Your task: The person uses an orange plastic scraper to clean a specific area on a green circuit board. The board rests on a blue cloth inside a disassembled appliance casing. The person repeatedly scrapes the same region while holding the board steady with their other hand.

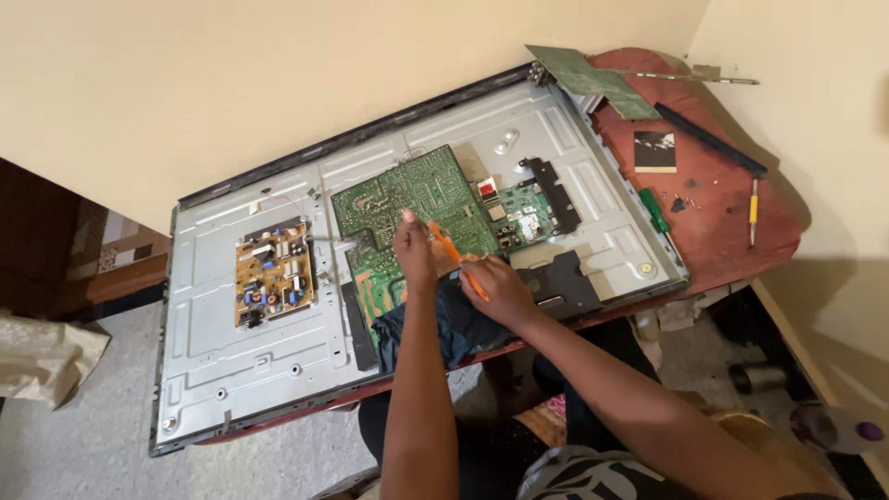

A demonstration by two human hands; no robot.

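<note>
Screwdriver [456, 256], orange-handled, lay in the right hand [500, 289], whose fingers were curled round the handle near its rear end. Its long axis ran on a slant, from the hand at lower right up and left toward the green board [407, 199]; the tip, hidden by the left hand [413, 250], seemed to meet the board's surface. That slant probably kept the wrist clear of the board while the tip bore down.

Left hand rested on the board just beside the shaft, fingers drawn together with fingertips down, likely steadying the board or the tip; whether it pinched anything I could not tell.

Board lay loose on the grey metal panel [241, 361], tilted across it, beside a smaller yellow board [275, 276]. A dark cloth [444, 329] lay under the wrists. A green screwdriver [655, 211] lay well apart on the red table [732, 231].
</note>
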